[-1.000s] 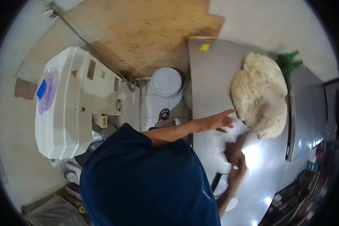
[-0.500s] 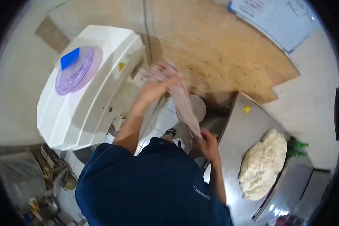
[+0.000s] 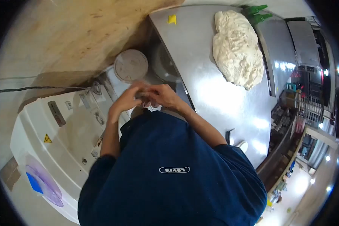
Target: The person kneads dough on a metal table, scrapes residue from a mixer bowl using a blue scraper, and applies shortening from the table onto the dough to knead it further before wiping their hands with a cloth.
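My left hand (image 3: pixel 126 99) and my right hand (image 3: pixel 165 95) meet close in front of my waist, fingers curled inward. Between and below them shows a small part of a pinkish cloth (image 3: pixel 151 104), bunched up and blurred. Most of it is hidden by the fingers. Both hands appear closed on this cloth. Just beyond them stands a round lidded bucket (image 3: pixel 131 65). To the right, a large lump of pale dough (image 3: pixel 238 49) lies on the steel table (image 3: pixel 199 60).
A white machine (image 3: pixel 64 128) with a purple lid (image 3: pixel 45 180) and a blue piece on it fills the left. On the table are a yellow scrap (image 3: pixel 172 19) and a small white round object (image 3: pixel 243 145). Green bottles (image 3: pixel 260 18) are behind the dough. A black cable (image 3: pixel 37 89) runs along the wall.
My body and view have turned right, toward the steel table. My hands have come together, and the cloth that hung stretched between them is now gathered up.
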The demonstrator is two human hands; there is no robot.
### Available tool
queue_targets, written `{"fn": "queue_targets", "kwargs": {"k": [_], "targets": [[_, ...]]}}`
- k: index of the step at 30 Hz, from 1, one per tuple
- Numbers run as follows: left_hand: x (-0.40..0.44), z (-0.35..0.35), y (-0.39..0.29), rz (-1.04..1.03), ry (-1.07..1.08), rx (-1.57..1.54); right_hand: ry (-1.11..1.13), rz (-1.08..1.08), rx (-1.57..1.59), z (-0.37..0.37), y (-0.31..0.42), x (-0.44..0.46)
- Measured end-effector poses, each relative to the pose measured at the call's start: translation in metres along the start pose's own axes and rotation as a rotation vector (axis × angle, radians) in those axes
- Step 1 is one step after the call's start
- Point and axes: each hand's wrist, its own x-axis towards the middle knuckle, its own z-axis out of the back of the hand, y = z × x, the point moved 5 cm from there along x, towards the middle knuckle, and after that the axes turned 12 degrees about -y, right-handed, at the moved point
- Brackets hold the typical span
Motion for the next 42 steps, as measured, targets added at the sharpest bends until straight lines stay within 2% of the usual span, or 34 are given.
{"fn": "queue_targets", "kwargs": {"k": [1,2,3,4,6,7,9,10,12,13,15,18,21,24,25,28,29,33,36,38,42], "targets": [[0.015,-0.028,0.007,0.026,0.239,0.057,-0.071,-0.055,-0.058,0.005,-0.008,-0.007],[0.023,-0.043,0.017,0.091,0.23,0.133,-0.139,-0.109,-0.119,0.011,-0.017,-0.014],[0.031,-0.056,0.027,0.156,0.218,0.21,-0.24,-0.033,-0.176,0.018,-0.032,-0.023],[0.032,-0.066,0.041,0.223,0.206,0.284,-0.206,-0.082,-0.266,0.021,-0.056,-0.036],[0.029,-0.086,0.054,0.166,0.191,0.118,-0.127,-0.174,-0.453,0.029,-0.103,-0.066],[0.024,-0.098,0.062,0.143,0.175,0.032,-0.172,-0.207,-0.408,0.03,-0.124,-0.083],[0.009,-0.131,0.083,0.07,0.183,0.085,-0.258,-0.268,-0.323,0.03,-0.159,-0.118],[-0.001,-0.146,0.094,0.032,0.178,0.119,-0.227,-0.262,-0.354,0.026,-0.17,-0.132],[-0.028,-0.174,0.114,0.083,0.098,0.037,-0.164,-0.243,-0.405,0.017,-0.19,-0.157],[-0.045,-0.185,0.121,0.131,0.032,-0.012,-0.076,-0.389,-0.436,0.012,-0.194,-0.165],[-0.075,-0.212,0.141,0.178,-0.047,-0.065,-0.031,-0.475,-0.26,-0.002,-0.228,-0.188],[-0.117,-0.231,0.137,0.215,-0.038,0.064,0.072,-0.523,0.034,-0.026,-0.283,-0.23],[-0.154,-0.282,0.14,-0.028,-0.223,0.119,0.097,-0.743,0.313,-0.054,-0.308,-0.267],[-0.181,-0.347,0.182,0.207,-0.025,-0.296,0.034,-0.921,0.358,-0.075,-0.351,-0.301],[-0.182,-0.357,0.186,0.28,0.019,-0.383,0.0,-0.921,0.375,-0.08,-0.367,-0.312],[-0.208,-0.408,0.225,0.352,0.058,-0.3,-0.08,-0.98,0.469,-0.09,-0.417,-0.355],[-0.209,-0.411,0.23,0.456,0.185,-0.306,-0.071,-1.087,0.477,-0.095,-0.432,-0.368],[-0.243,-0.446,0.262,0.436,0.12,-0.269,0.064,-1.232,0.472,-0.109,-0.455,-0.403],[-0.261,-0.466,0.282,0.406,0.268,-0.24,0.09,-1.308,0.529,-0.122,-0.466,-0.432],[-0.27,-0.47,0.292,0.333,0.245,-0.204,0.119,-1.298,0.543,-0.13,-0.466,-0.444],[-0.279,-0.482,0.297,0.258,0.108,-0.117,-0.111,-1.247,0.95,-0.141,-0.457,-0.468]]}}
